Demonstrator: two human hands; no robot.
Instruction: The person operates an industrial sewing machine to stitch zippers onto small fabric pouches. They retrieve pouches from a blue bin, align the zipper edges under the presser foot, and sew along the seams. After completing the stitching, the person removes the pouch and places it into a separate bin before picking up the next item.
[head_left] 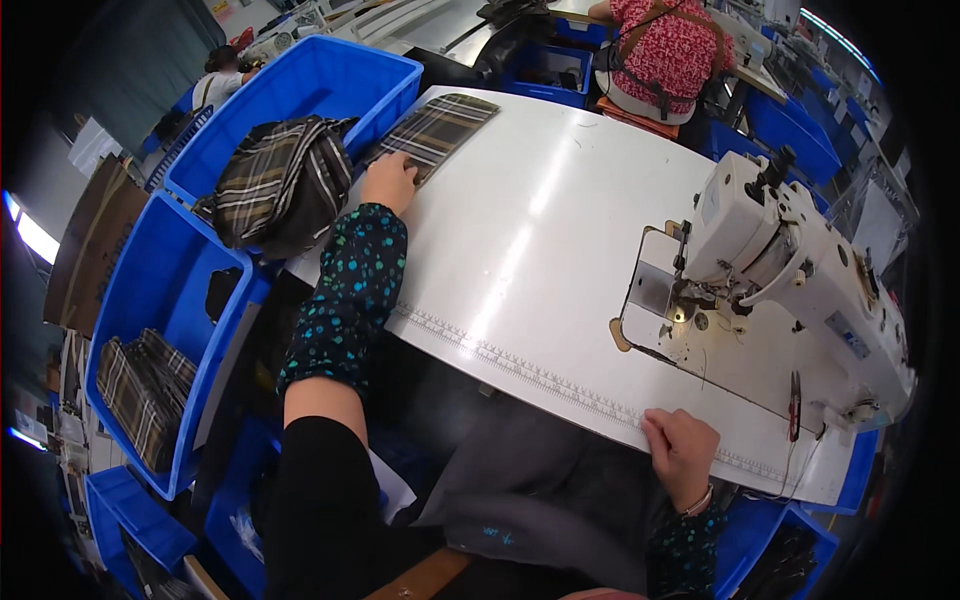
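My left hand [390,184] reaches to the far left of the white sewing table [500,220], fingers bent onto the near end of a flat plaid fabric piece [440,130] in dark olive, black and white. The fingertips press on or pinch the cloth; its underside is hidden. My right hand [684,452] rests at the table's front edge on the printed ruler strip [560,385], fingers loosely bent, with nothing visible in it. A white sewing machine [790,250] stands to the right of both hands.
Left of the table, one blue bin [390,85] holds bunched plaid cloth [285,180]; another blue bin [130,270] holds folded plaid pieces [150,390]. Thread snips [795,405] lie near the machine. A person in a red patterned top [670,50] sits beyond the table.
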